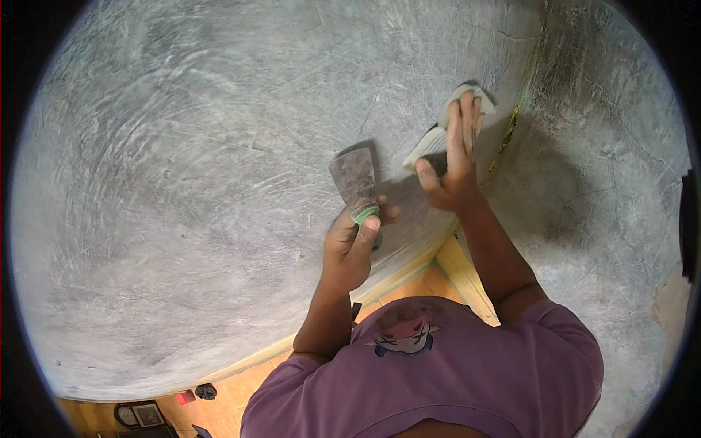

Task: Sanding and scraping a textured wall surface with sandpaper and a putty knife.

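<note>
My left hand (352,244) is wrapped round the green handle of a putty knife (355,177). The knife's wide, dull metal blade points up, close to the grey wall (204,175); whether it touches I cannot tell. Up and to the right, my right hand (458,157) presses a folded, pale sheet of sandpaper (425,148) against the wall. Its fingers lie stretched over the sheet, with the thumb at the lower edge. Part of the sheet is hidden under the fingers. Pale swirls and scratches mark the plaster all round.
Just right of my right hand runs the wall corner, with a yellowish strip (509,131); a second grey wall (599,197) meets it there. Below lie a yellow skirting edge (467,277) and orange floor tiles (431,281). A black bundle (207,391) and a red item (185,397) sit at lower left.
</note>
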A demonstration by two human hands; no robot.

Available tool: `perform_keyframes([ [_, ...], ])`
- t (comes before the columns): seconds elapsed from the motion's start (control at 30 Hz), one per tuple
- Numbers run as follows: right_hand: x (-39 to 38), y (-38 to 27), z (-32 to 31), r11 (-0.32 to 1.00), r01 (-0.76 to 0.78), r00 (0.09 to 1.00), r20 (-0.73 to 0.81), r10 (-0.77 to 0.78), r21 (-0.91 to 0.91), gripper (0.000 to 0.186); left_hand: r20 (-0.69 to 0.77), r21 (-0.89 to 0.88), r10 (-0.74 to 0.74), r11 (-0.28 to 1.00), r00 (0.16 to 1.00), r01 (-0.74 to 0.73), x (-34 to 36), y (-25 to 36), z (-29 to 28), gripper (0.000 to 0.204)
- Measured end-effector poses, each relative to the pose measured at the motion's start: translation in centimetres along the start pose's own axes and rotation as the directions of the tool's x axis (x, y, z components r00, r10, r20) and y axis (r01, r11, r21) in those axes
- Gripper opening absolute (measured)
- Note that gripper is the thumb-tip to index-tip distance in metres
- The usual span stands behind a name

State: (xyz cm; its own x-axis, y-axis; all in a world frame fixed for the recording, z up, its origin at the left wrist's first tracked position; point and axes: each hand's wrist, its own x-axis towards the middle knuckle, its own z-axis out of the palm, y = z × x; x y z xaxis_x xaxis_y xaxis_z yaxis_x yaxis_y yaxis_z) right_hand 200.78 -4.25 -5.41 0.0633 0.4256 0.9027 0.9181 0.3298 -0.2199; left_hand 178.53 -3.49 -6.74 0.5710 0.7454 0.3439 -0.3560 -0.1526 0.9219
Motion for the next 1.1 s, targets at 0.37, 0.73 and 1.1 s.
perform_keyframes([
  [0.37,-0.3,0.3,0.3,0.995,-0.075,0.995,-0.057,0.078,0.06,0.084,0.025,-0.023,-0.013,1.0,1.0,0.014,-1.3,-0.2,-1.2,0.032],
  [0.73,-2.9,2.8,-0.7,1.0,0.015,0.999,0.046,-0.014,-0.026,0.078,-0.025,-0.054,0.013,0.998,1.0,-0.015,-0.6,-0.5,-0.1,0.03],
  [1.1,-2.7,5.5,-2.1,0.994,0.11,0.984,0.145,-0.106,-0.018,0.074,-0.11,-0.065,0.031,0.997,0.993,-0.038,1.3,-2.1,3.3,0.031],
])
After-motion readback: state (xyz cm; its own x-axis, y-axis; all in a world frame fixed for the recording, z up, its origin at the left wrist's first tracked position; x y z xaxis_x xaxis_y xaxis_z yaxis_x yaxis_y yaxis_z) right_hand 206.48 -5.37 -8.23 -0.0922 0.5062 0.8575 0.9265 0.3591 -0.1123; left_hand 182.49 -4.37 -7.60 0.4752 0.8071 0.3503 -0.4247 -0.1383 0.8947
